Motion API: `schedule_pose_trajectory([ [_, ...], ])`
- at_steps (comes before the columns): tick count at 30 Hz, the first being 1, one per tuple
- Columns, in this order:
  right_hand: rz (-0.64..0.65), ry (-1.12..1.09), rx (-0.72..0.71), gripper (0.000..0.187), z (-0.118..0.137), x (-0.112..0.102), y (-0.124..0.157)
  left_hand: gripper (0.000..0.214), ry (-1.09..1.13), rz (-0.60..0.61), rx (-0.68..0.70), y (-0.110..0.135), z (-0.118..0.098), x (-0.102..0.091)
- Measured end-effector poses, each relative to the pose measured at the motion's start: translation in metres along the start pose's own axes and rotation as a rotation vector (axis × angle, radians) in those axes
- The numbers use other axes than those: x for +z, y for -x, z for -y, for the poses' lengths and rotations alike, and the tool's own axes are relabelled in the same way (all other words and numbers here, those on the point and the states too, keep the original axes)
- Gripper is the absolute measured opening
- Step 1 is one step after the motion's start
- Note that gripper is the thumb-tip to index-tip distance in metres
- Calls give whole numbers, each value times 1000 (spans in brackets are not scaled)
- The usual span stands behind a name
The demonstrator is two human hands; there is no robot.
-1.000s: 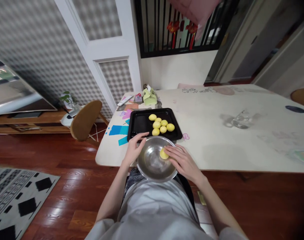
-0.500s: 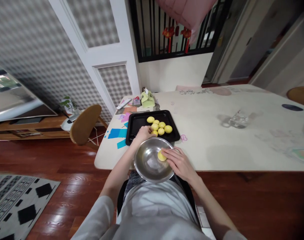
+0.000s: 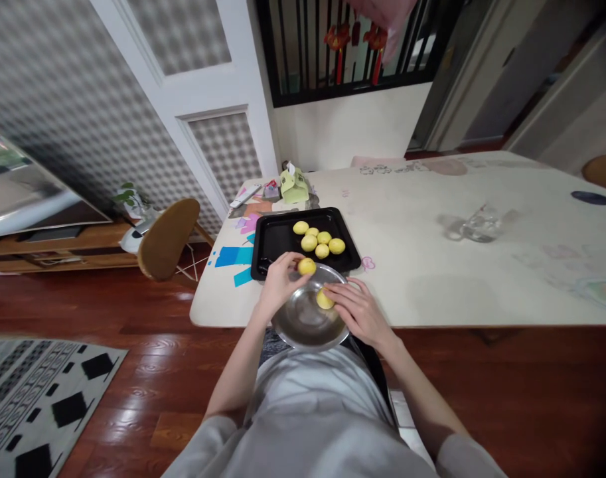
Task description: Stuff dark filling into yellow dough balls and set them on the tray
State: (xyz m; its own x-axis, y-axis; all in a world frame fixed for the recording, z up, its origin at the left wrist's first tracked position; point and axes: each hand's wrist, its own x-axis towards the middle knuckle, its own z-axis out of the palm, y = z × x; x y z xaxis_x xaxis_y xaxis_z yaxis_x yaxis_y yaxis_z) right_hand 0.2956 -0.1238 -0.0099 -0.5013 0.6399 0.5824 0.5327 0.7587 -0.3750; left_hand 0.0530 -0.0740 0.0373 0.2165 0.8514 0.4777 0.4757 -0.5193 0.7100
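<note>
My left hand [image 3: 281, 282] is closed on a yellow lemon [image 3: 306, 266], which it holds over the far rim of a steel bowl [image 3: 303, 335]. Inside the bowl, my right hand [image 3: 358, 307] has its fingers over a second lemon [image 3: 325, 299] and grips it. The bowl sits at the near edge of the table, close against my body. Just beyond it, several more lemons [image 3: 309, 243] lie bunched on the right part of a black baking tray [image 3: 277, 242].
The white table [image 3: 407, 265] extends far to the right, with a clear glass [image 3: 482, 226] on it. Behind the tray stand a green tissue box [image 3: 294, 184] and a white remote [image 3: 245, 196]. A wooden chair [image 3: 169, 240] is at the left.
My left hand has lifted a lemon off the tray and brought it back over the bowl's rim. The right hand stays on its lemon in the bowl. The view has shifted slightly.
</note>
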Motion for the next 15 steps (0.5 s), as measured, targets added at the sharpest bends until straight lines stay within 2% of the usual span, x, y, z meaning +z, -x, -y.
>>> schedule_pose_trajectory([
  [6,-12,10,-6,40,-2,0,1,27,-188,114,-36,30,0,14],
  [15,11,20,3,40,-4,0,-1,32,-431,153,-78,40,2,20],
])
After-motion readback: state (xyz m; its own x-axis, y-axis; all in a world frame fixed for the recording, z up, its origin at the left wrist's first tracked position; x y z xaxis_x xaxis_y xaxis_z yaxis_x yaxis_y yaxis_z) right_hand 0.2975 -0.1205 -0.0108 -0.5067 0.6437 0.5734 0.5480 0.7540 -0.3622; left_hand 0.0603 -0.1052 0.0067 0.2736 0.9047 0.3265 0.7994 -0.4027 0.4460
